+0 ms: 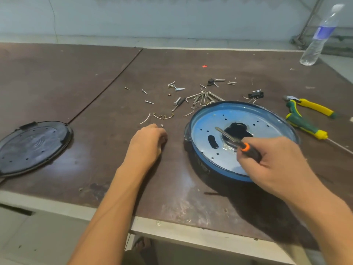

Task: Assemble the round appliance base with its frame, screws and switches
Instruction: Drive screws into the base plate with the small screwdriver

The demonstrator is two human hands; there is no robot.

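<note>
Screwdriver [234, 139] is gripped by the right hand [271, 163] over the blue base [202, 165], ready for driving; a screw [162, 125] is perhaps pinched in the curled left hand [148, 142].

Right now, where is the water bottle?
In the head view the water bottle stands at the table's far right corner, well beyond the pliers and the blue base.
</note>
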